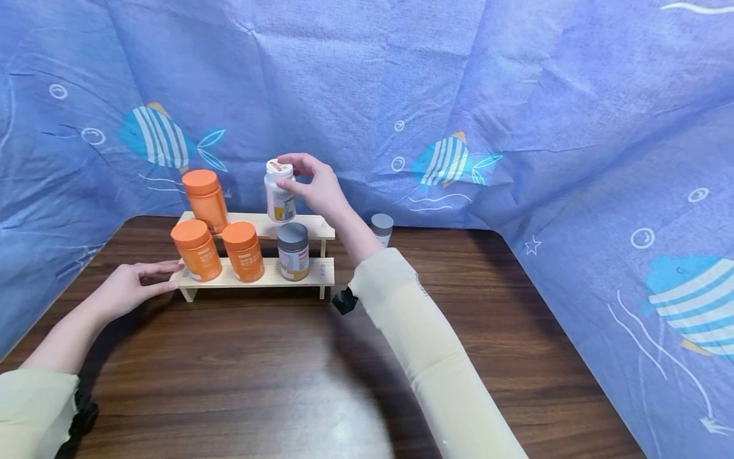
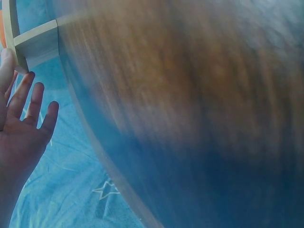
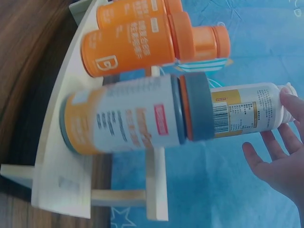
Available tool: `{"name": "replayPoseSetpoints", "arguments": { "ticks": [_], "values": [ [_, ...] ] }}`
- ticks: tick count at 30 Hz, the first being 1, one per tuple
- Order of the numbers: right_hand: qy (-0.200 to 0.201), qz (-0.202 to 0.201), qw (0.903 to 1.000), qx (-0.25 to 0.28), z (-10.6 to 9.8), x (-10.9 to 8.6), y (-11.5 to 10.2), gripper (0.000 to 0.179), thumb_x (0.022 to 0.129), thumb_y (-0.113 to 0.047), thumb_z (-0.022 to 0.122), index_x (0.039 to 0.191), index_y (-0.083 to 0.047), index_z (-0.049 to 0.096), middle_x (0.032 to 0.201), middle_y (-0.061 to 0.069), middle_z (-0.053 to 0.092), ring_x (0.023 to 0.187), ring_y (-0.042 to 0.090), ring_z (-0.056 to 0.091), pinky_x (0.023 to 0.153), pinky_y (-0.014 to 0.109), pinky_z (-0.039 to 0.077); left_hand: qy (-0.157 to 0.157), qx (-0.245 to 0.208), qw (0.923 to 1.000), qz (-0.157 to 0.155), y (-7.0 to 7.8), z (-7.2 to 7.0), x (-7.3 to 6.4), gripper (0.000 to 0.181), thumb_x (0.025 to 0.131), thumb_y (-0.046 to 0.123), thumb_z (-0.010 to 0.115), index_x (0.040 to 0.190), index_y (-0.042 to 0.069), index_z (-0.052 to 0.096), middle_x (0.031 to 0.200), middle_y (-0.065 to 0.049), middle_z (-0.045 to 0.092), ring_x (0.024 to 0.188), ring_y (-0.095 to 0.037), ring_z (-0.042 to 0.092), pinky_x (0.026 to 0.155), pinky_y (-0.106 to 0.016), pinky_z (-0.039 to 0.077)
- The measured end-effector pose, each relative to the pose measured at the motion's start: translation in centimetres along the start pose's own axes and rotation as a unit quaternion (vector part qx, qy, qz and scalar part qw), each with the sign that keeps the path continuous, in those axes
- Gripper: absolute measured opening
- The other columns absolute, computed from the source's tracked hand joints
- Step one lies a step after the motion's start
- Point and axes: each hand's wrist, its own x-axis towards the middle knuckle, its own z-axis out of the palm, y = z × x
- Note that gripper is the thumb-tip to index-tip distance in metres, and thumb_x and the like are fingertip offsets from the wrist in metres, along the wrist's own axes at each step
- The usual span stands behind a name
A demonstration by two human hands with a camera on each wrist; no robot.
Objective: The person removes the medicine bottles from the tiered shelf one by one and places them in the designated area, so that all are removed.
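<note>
A white bottle, its cap red-printed, its label yellow-panelled and barcoded, was upright at the wooden upper shelf, toward its right end, contact unclear, pinched by the right hand. The left hand pinched the left end of the lower shelf.

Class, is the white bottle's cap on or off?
On: the head view shows the cap atop the white bottle, gripped by the right hand.
</note>
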Motion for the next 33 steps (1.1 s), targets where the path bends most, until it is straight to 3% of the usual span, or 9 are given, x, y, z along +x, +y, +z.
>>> {"name": "replayPoseSetpoints", "arguments": {
  "ticks": [2, 4, 10, 20, 25, 33],
  "values": [
    [0.004, -0.004, 1.0, -0.002, -0.5, -0.1, -0.2, 0.039, 0.085, -0.024, 0.071, 0.122, -0.02, 0.061, 0.119, -0.008, 0.063, 0.106, 0.005, 0.054, 0.088, 0.026, 0.044, 0.003, -0.002, 1.0, 0.002, -0.1, -0.1, 0.0, 0.049, 0.085, 0.033, 0.07, 0.124, 0.004, 0.062, 0.122, -0.023, 0.06, 0.09, 0.019, 0.046, 0.068, -0.01, 0.041],
    [0.007, -0.009, 0.9999, -0.002, -1.1, -0.3, -0.3, 0.039, 0.085, -0.024, 0.072, 0.122, -0.019, 0.061, 0.119, -0.007, 0.063, 0.106, 0.006, 0.055, 0.089, 0.026, 0.043, 0.003, -0.005, 1.0, 0.006, -0.1, -0.1, -0.1, 0.048, 0.086, 0.031, 0.07, 0.124, 0.004, 0.062, 0.121, -0.024, 0.06, 0.088, 0.024, 0.041, 0.068, -0.009, 0.041],
    [0.009, -0.017, 0.9998, 0.005, -2.9, -0.8, -0.4, 0.04, 0.085, -0.022, 0.072, 0.123, -0.017, 0.061, 0.119, -0.004, 0.064, 0.107, 0.008, 0.056, 0.091, 0.027, 0.043, -0.002, -0.007, 0.9999, 0.011, -0.1, -0.1, -0.1, 0.047, 0.086, 0.028, 0.07, 0.125, 0.003, 0.061, 0.121, -0.025, 0.06, 0.087, 0.023, 0.042, 0.066, -0.013, 0.044],
    [0.007, 0.005, 0.9999, -0.015, -6.4, -3.6, -3.4, 0.04, 0.086, -0.015, 0.07, 0.125, -0.009, 0.06, 0.126, 0.002, 0.061, 0.114, 0.014, 0.053, 0.095, 0.031, 0.042, -0.001, -0.002, 0.9999, 0.011, -0.1, -0.1, 0.0, 0.047, 0.085, 0.028, 0.071, 0.124, 0.003, 0.062, 0.122, -0.025, 0.06, 0.087, 0.022, 0.043, 0.068, -0.009, 0.041],
    [0.007, 0.003, 0.9996, -0.026, -8.0, -3.7, -2.2, 0.04, 0.084, -0.018, 0.072, 0.123, -0.012, 0.062, 0.127, 0.0, 0.061, 0.114, 0.013, 0.054, 0.096, 0.031, 0.042, 0.001, 0.005, 0.9999, 0.01, 0.0, 0.0, 0.0, 0.048, 0.085, 0.029, 0.071, 0.123, 0.002, 0.062, 0.122, -0.025, 0.06, 0.086, 0.022, 0.041, 0.068, -0.01, 0.041],
    [0.007, -0.028, 0.9996, -0.003, -10.4, -4.2, -0.3, 0.04, 0.083, -0.014, 0.073, 0.121, -0.008, 0.061, 0.123, 0.004, 0.063, 0.112, 0.014, 0.056, 0.095, 0.034, 0.044, 0.006, 0.009, 0.9998, 0.017, 0.1, 0.0, -0.1, 0.045, 0.085, 0.026, 0.072, 0.122, 0.001, 0.063, 0.12, -0.024, 0.061, 0.083, 0.014, 0.05, 0.067, -0.014, 0.044]
  ]
}}
